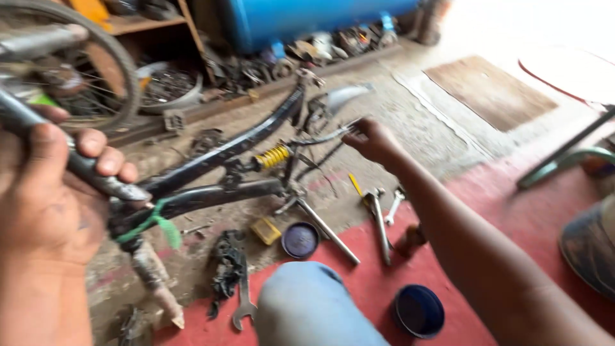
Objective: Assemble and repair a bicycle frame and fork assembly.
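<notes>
A black bicycle frame (218,157) with a yellow spring shock (272,156) lies on the dirty floor in front of me. My left hand (48,192) is shut around a dark metal tube (90,173) at the frame's near end, above a green strap (154,224). My right hand (375,141) reaches out to the frame's rear stays (327,136) and grips the thin metal there. My knee in blue cloth (307,307) shows at the bottom.
Wrenches (381,221) and a spanner (243,301) lie on a red mat (512,211), with two round blue tins (300,240) (418,311). A wheel (77,70), a shelf, scrap parts and a blue tank (301,19) stand behind.
</notes>
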